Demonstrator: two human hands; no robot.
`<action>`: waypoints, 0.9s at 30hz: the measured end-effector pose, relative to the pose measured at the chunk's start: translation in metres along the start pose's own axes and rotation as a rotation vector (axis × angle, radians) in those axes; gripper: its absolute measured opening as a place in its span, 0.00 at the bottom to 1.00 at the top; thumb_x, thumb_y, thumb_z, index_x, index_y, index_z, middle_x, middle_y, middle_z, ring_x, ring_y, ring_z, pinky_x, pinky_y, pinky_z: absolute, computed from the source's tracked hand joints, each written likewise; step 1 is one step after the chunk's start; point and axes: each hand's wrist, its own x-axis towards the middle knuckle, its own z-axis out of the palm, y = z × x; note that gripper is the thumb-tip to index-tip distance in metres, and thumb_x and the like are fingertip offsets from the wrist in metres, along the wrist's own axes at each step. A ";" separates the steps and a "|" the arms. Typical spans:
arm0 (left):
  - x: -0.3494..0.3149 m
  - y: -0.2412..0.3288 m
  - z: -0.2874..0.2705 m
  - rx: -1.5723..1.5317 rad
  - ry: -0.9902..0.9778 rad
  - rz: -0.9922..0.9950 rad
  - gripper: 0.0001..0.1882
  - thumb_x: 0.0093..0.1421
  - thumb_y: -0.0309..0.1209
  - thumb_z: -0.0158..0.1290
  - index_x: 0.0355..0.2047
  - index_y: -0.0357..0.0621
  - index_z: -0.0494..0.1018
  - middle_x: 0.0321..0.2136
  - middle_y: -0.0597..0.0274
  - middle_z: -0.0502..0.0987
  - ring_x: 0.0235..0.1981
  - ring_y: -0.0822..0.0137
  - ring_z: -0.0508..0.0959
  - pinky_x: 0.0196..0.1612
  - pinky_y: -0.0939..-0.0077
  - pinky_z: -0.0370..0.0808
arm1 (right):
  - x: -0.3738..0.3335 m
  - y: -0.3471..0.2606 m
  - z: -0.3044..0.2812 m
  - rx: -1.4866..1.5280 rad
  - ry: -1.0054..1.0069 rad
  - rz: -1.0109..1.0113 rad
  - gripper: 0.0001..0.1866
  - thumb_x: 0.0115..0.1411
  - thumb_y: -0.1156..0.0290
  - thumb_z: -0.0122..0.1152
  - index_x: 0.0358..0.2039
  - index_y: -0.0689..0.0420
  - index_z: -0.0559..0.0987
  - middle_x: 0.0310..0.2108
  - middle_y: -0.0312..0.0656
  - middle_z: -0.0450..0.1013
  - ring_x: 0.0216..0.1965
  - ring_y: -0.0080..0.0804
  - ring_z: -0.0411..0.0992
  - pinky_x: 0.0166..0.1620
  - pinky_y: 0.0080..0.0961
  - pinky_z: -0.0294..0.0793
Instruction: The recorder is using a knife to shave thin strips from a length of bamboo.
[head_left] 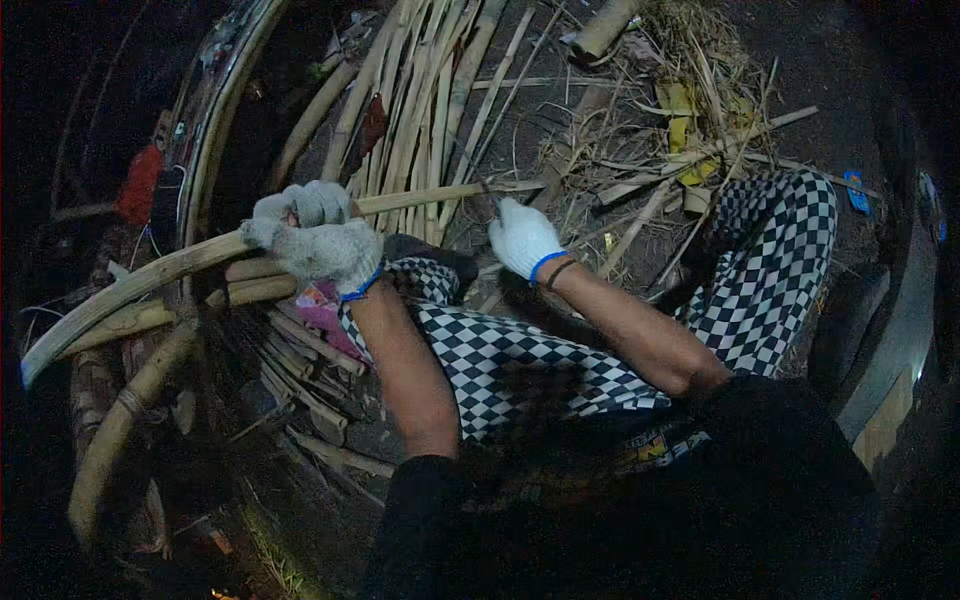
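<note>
My left hand (318, 238), in a greyish knitted work glove, is closed around a long bamboo strip (140, 280). The strip slants across in front of me, its near-left end low and its other end reaching past my right hand. That hand, my right (524, 238), wears a whiter glove with a blue cuff and is closed just below the strip's far end. A thin dark edge shows between its fingers and the strip; what it holds is too dim to name.
A bundle of split bamboo strips (415, 110) lies ahead. Shavings (600, 150) and yellow scraps (680, 130) litter the ground at the right. Bamboo poles (130, 420) stand at the left, near a red cloth-like thing (140, 185). Shorter bamboo pieces (305, 375) lie by my left leg.
</note>
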 end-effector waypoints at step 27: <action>-0.010 0.006 -0.002 -0.419 -0.370 -0.118 0.24 0.66 0.53 0.34 0.19 0.55 0.63 0.11 0.74 0.51 0.10 0.75 0.48 0.15 0.78 0.48 | 0.010 0.052 0.009 -0.142 0.008 0.024 0.14 0.56 0.65 0.48 0.34 0.63 0.75 0.29 0.59 0.74 0.34 0.57 0.74 0.40 0.47 0.73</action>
